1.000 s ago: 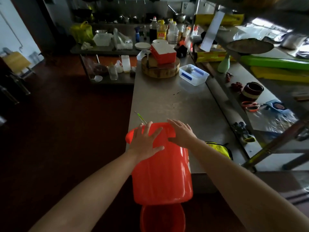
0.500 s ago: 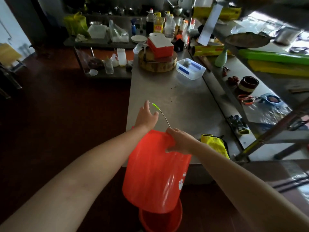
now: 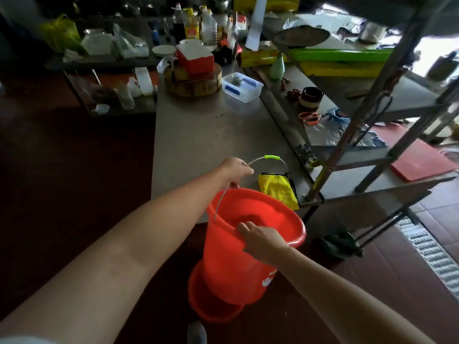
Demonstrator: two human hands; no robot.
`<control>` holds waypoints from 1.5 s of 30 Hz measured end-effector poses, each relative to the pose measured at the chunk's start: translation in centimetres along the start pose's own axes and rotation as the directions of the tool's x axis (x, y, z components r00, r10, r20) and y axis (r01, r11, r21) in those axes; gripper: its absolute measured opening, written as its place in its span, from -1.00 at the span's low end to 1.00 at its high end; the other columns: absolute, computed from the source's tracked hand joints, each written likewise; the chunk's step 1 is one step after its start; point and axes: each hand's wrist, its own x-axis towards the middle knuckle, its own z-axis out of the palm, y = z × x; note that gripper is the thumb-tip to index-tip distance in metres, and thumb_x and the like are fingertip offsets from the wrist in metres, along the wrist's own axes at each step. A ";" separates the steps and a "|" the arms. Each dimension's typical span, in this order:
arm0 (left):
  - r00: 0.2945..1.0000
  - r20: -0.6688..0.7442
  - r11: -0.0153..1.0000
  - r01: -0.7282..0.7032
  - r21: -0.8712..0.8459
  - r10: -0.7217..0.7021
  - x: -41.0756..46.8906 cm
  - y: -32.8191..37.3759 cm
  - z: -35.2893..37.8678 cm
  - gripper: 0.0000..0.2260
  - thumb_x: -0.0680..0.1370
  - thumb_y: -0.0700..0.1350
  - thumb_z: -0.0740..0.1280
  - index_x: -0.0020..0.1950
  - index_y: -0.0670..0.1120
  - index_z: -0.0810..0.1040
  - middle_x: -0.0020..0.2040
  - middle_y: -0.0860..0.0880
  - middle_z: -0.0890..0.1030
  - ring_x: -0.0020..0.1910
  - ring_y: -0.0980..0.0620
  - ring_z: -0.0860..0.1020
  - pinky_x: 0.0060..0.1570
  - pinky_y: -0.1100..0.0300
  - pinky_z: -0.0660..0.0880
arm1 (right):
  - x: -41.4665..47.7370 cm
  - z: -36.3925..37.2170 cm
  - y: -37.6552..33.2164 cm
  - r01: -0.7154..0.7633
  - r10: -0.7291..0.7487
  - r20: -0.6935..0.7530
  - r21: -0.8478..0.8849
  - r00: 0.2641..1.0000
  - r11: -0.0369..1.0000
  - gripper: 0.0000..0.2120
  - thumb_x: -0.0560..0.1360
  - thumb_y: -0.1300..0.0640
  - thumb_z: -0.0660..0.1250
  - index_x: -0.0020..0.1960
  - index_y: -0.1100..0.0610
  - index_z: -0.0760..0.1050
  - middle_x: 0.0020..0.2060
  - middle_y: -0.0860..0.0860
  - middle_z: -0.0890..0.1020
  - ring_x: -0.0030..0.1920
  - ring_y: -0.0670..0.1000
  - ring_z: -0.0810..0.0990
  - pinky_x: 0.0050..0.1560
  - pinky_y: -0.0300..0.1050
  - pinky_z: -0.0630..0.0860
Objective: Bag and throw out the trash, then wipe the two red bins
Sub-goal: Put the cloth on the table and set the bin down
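Note:
A red bin (image 3: 233, 264) hangs upright in the air in front of the steel table's near edge, its mouth facing up. My left hand (image 3: 236, 170) grips its wire handle (image 3: 272, 157), which has a green sleeve. My right hand (image 3: 260, 240) holds the near rim, fingers curled over it into the bin. Below it a second red bin (image 3: 211, 306) stands on the floor, partly hidden by the first. A yellow cloth (image 3: 278, 187) lies on the table corner just behind the held bin.
The steel table (image 3: 198, 135) carries a round wooden block (image 3: 192, 80), a red-and-white box (image 3: 196, 58) and a clear plastic tub (image 3: 242, 86) at its far end. A metal shelf rack (image 3: 367, 135) stands to the right. A dark bag (image 3: 335, 244) lies on the floor by the rack's foot.
The bin lay on its side against the table edge, then was turned upright and lowered. My left hand moved from its wall to the wire handle; my right shifted to the near rim.

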 end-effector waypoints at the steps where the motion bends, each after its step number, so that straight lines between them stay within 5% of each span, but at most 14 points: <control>1: 1.000 0.014 1.000 -0.011 0.005 0.010 -1.0 0.1 1.9 -0.90 0.58 -0.08 0.39 -0.09 -0.08 0.61 -0.40 -0.09 0.42 -0.51 -0.02 0.39 -0.44 0.22 0.45 | -1.3 0.7 1.0 -0.002 0.001 0.026 0.026 1.000 1.000 -0.42 0.51 -0.09 0.42 0.43 0.02 0.27 0.20 0.06 0.48 0.15 0.21 0.59 -0.07 0.05 0.49; 5: 0.994 0.099 0.998 -0.046 -0.042 0.050 -4.4 0.2 9.1 -0.85 0.63 -0.07 0.34 -0.13 -0.06 0.60 -0.39 -0.06 0.37 -0.48 0.02 0.33 -0.38 0.16 0.39 | -7.1 1.4 6.5 -0.044 0.038 0.054 0.110 0.998 0.993 -0.22 0.43 -0.31 0.43 0.54 -0.15 0.23 0.31 0.03 0.43 0.25 0.17 0.51 0.10 0.05 0.53; 7: 0.985 0.161 0.997 -0.050 -0.055 0.059 -5.6 0.3 12.6 -0.82 0.66 -0.07 0.30 -0.12 -0.05 0.58 -0.38 -0.03 0.34 -0.49 0.08 0.32 -0.40 0.19 0.39 | -9.8 1.0 9.4 -0.052 0.065 -0.084 0.152 0.994 0.987 -0.38 0.44 -0.25 0.47 0.44 -0.10 0.44 0.23 0.02 0.52 0.17 0.15 0.58 0.02 -0.01 0.57; 10: 0.977 0.197 0.996 -0.068 -0.065 0.080 -7.0 0.8 16.6 -0.79 0.68 -0.11 0.26 -0.15 -0.06 0.53 -0.27 -0.08 0.42 -0.54 0.13 0.37 -0.43 0.23 0.33 | -13.0 0.4 13.7 -0.065 0.184 -0.471 0.259 0.863 0.964 -0.88 0.49 0.05 0.52 -0.03 0.07 0.66 -0.10 0.02 0.62 -0.12 0.15 0.67 -0.22 -0.06 0.54; 13: 0.970 0.231 0.997 -0.079 -0.011 0.079 -7.9 0.9 18.9 -0.78 0.69 -0.11 0.26 -0.16 -0.03 0.54 -0.13 -0.01 0.53 -0.44 0.10 0.52 -0.48 0.33 0.33 | -15.0 -0.8 17.7 -0.191 0.398 -0.537 0.400 0.744 0.896 -0.76 0.57 0.07 0.41 0.22 0.08 0.61 0.15 0.11 0.60 0.15 0.21 0.58 0.12 0.10 0.53; 16: 0.958 0.275 0.996 -0.091 0.013 0.084 -8.0 1.2 19.8 -0.80 0.69 -0.12 0.25 -0.12 -0.06 0.55 -0.06 0.00 0.56 -0.39 0.11 0.56 -0.45 0.43 0.39 | -15.4 -1.4 21.4 -0.300 0.416 -0.371 0.332 0.830 0.894 -0.43 0.58 0.02 0.38 0.56 -0.05 0.32 0.53 0.07 0.34 0.51 0.18 0.30 0.44 0.18 0.29; 19: 0.938 0.340 0.996 -0.084 0.023 0.071 -7.3 0.4 20.3 -0.80 0.69 -0.12 0.26 -0.13 -0.04 0.55 -0.09 0.02 0.57 -0.32 0.13 0.57 -0.34 0.39 0.43 | -14.7 -1.2 23.9 -0.279 0.353 -0.243 0.294 0.903 0.914 -0.46 0.61 0.00 0.35 0.56 -0.05 0.32 0.57 -0.01 0.30 0.58 0.09 0.20 0.54 0.12 0.14; 22: 0.908 0.414 0.997 -0.077 0.023 0.061 -6.3 -1.3 20.8 -0.81 0.68 -0.10 0.28 -0.12 -0.03 0.56 -0.13 0.06 0.59 -0.18 0.10 0.59 -0.12 0.26 0.42 | -13.6 -0.5 24.9 -0.276 0.322 -0.177 0.240 0.930 0.931 -0.74 0.62 -0.01 0.33 0.28 -0.02 0.60 0.28 -0.05 0.61 0.38 0.03 0.49 0.37 -0.03 0.27; 26: 0.880 0.468 0.991 -0.119 0.064 0.075 -4.5 -3.5 21.6 -0.84 0.67 -0.10 0.29 -0.09 -0.02 0.59 -0.15 0.07 0.61 -0.11 0.14 0.57 0.02 0.21 0.47 | -13.0 0.9 24.7 -0.350 0.390 -0.058 0.334 0.919 0.875 -0.87 0.61 0.06 0.30 0.04 0.04 0.61 -0.07 0.02 0.68 -0.04 0.13 0.66 -0.03 0.00 0.58; 36: 0.877 0.473 0.922 -0.245 0.301 0.079 -2.4 -8.7 29.2 -0.85 0.64 -0.12 0.29 0.12 -0.02 0.64 0.07 0.00 0.61 0.07 0.01 0.58 0.10 0.12 0.53 | -11.6 9.6 24.4 -0.323 0.317 0.111 0.038 0.942 0.946 -0.77 0.63 0.18 0.19 0.16 -0.04 0.54 0.01 -0.12 0.65 0.00 0.01 0.67 -0.10 -0.08 0.56; 42: 0.925 0.377 0.921 -0.184 0.344 0.043 0.9 -14.3 37.1 -0.77 0.66 -0.14 0.20 0.24 0.05 0.58 0.19 0.04 0.56 0.15 -0.01 0.57 0.17 -0.01 0.55 | -9.3 16.7 28.5 -0.317 0.306 0.175 0.037 0.936 0.948 -0.76 0.62 0.23 0.15 0.09 0.01 0.54 -0.03 -0.09 0.65 0.00 0.04 0.67 -0.14 -0.04 0.59; 45: 0.937 0.350 0.931 -0.130 0.342 0.002 3.0 -17.1 40.8 -0.70 0.63 -0.16 0.23 0.33 0.04 0.55 0.28 0.03 0.54 0.27 -0.03 0.53 0.28 -0.01 0.49 | -7.6 20.9 30.5 -0.285 0.270 0.174 0.067 0.947 0.956 -0.72 0.60 0.26 0.16 0.13 0.01 0.57 -0.03 -0.07 0.66 0.00 0.06 0.66 -0.22 -0.12 0.43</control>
